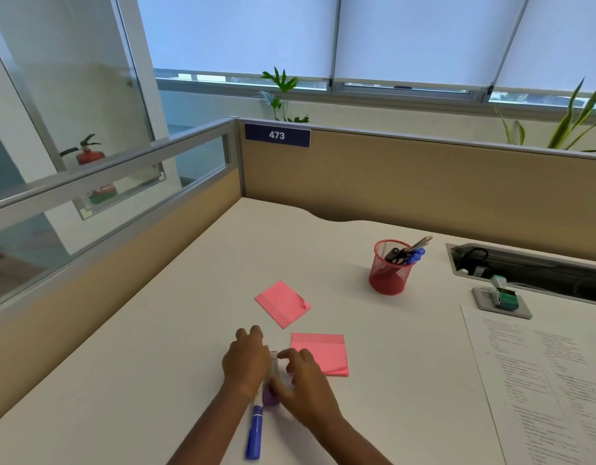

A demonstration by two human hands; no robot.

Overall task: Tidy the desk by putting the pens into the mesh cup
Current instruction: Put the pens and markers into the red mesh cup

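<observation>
Near the front edge of the desk (pixel 155 364), our left hand (pixel 246 360) curls its fingers over the top end of a blue marker (pixel 255 427) whose barrel lies pointing back toward us, while our right hand (pixel 303 387) sits just beside it, fingers bent against a blurred pale-and-purple pen (pixel 270 399); we cannot tell whether it pinches that pen. Well apart to the far right, the red mesh cup (pixel 388 275) stands upright holding several pens (pixel 407 255), with two pink sticky pads (pixel 282 303) lying between.

Office cubicle: tan partition (pixel 407 176) with number plate "473" (pixel 277 135), white desk (pixel 189 297), printed sheet (pixel 541 380).
</observation>
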